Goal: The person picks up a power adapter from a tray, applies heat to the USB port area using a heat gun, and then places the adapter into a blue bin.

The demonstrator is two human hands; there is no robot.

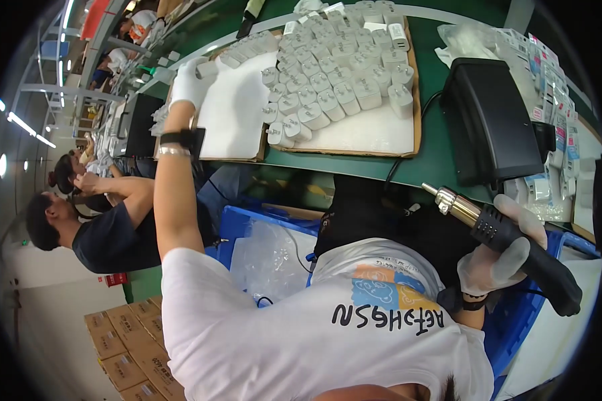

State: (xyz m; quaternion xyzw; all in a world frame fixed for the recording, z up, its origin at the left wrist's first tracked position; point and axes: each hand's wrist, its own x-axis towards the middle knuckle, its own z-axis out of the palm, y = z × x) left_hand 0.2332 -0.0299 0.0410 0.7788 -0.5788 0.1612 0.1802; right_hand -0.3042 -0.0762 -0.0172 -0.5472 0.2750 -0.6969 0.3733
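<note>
My left hand (188,83), in a white glove, reaches to the far left edge of a white-lined shallow tray (231,127). Its fingers are closed at a white plug charger (207,69), at the near end of a row of similar chargers (251,48). To the right, a second cardboard-edged tray (398,137) carries many white plug chargers (334,83), most with their prongs up. My right hand (498,260), in a thin whitish glove, is wrapped round the black handle of a hot air gun (508,240). The gun's metal nozzle points up and left, toward the table edge.
A black box-shaped device (491,120) stands right of the trays, beside clear printed packets (548,100). A black cable runs past the tray. Below the green table is a blue bin (237,224) with clear plastic. A co-worker (107,227) sits at left; cartons (124,341) are stacked behind.
</note>
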